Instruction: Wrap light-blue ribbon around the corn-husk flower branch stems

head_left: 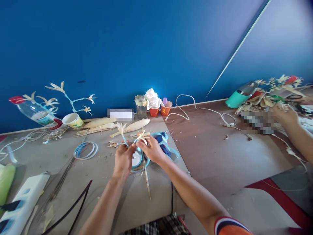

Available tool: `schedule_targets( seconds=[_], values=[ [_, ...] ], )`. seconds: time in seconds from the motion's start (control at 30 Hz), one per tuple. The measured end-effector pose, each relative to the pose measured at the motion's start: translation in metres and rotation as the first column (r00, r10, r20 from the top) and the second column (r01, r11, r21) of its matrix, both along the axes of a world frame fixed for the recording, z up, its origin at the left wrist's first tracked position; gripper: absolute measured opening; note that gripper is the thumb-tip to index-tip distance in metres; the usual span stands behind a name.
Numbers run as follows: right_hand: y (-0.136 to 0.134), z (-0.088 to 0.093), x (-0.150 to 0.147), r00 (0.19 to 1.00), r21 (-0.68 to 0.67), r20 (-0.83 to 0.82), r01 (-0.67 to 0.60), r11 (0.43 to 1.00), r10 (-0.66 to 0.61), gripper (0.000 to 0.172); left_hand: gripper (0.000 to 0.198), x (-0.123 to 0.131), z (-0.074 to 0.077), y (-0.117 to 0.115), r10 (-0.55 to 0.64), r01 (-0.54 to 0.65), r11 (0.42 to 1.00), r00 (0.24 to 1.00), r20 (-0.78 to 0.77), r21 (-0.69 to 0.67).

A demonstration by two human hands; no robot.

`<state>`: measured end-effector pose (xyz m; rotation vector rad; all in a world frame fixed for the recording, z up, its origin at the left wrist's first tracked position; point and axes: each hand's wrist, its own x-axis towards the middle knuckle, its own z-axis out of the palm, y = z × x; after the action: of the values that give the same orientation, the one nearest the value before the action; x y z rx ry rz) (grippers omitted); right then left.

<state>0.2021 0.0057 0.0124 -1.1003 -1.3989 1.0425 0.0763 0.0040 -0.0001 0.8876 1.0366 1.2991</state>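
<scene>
Tabletop (102, 169), flower (143, 135) in right grip (153, 149)

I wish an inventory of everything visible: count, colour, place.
Petalled flowers: several, cream, centre, left, far right
Looped flat tape: uncountable, light blue, centre
Long papery husks: several, cream, back left
Flat round coil: one, blue and white, left
Plastic bottle: one, clear, far left
Patterned paper cup: one, yellow, beside bottle
Lidded jar: one, clear, back centre
Paper cups: two, red, right of jar
Tapered container: one, turquoise, back right
Power strip: one, white, near left
Wall: one, blue, behind
Co-worker's hand: one, far right
Left hand, right hand: two, centre
</scene>
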Motion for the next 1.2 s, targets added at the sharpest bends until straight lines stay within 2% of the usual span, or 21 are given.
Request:
schedule_targets(
  seconds=[0.1,0.27,0.4,0.57,0.73,0.87,1.03,1.1,1.2],
  values=[
    [0.005,0.001,0.005,0.988,-0.036,-0.152,0.027,0.999,-0.032,0.027,0.026,0.002,0.000,-0.003,-0.006,0.005,1.000,0.994,-0.112,-0.010],
    [0.011,0.000,0.012,0.983,-0.089,-0.166,0.064,0.994,-0.078,0.040,0.025,0.002,0.010,-0.006,-0.171,0.188,0.980,0.963,-0.210,0.061],
    [0.011,0.004,0.015,0.978,-0.124,-0.180,0.081,0.989,-0.102,0.042,0.027,-0.003,0.016,-0.006,-0.209,0.234,0.968,0.950,-0.231,0.089],
    [0.009,0.008,0.014,0.973,-0.162,-0.201,0.078,0.984,-0.110,0.043,0.029,-0.007,0.013,-0.005,-0.306,0.324,0.942,0.936,-0.174,0.088],
    [0.010,0.006,0.013,0.965,-0.185,-0.249,0.040,0.982,-0.086,0.045,0.034,-0.006,0.011,-0.006,-0.257,0.256,0.966,0.966,0.028,0.015],
    [0.009,0.005,0.012,0.939,-0.184,-0.342,-0.110,0.977,0.041,0.039,0.037,-0.006,0.015,-0.006,-0.188,0.198,0.979,0.969,0.160,-0.048],
    [0.005,0.006,0.008,0.847,-0.200,-0.494,-0.327,0.924,0.194,0.036,0.035,-0.006,0.016,-0.003,-0.132,0.139,0.990,0.975,0.180,-0.022],
    [0.005,0.003,0.006,0.825,-0.195,-0.525,-0.355,0.914,0.208,0.030,0.034,-0.005,0.016,-0.003,-0.145,0.150,0.989,0.969,0.198,-0.012],
    [0.007,-0.002,0.004,0.812,-0.211,-0.561,-0.329,0.921,0.161,0.022,0.032,-0.005,0.016,-0.004,-0.154,0.161,0.987,0.966,0.208,-0.016]
  ],
)
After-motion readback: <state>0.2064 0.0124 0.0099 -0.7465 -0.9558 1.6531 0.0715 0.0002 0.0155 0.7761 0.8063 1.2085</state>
